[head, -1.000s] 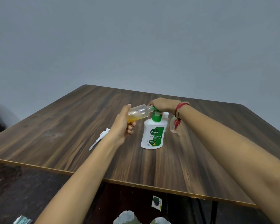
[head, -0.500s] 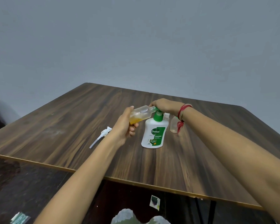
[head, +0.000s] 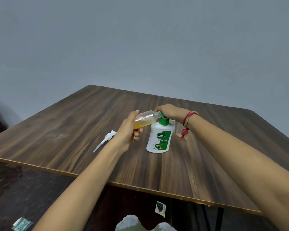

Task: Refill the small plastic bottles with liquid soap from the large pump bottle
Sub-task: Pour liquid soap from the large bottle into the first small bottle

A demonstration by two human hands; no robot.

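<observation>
The small clear plastic bottle (head: 144, 120), part filled with amber liquid, is held above the dark wooden desk (head: 73, 130). It is tipped almost level, its neck meeting the green pump head (head: 163, 121) of the upright white Dettol soap bottle (head: 159, 139). The left hand (head: 128, 130) has its fingers wrapped round the small bottle's base. The right hand (head: 170, 111) curls its fingers over the pump head. A second small clear bottle (head: 178, 130) stands just behind the right wrist, and a loose white pump (head: 105, 140) lies to the left.

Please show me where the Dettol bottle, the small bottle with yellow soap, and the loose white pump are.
Dettol bottle (head: 159, 139): head view, on its front label.
small bottle (head: 145, 120): head view, on the middle of its clear side.
loose white pump (head: 103, 141): head view, where its tube starts.
</observation>
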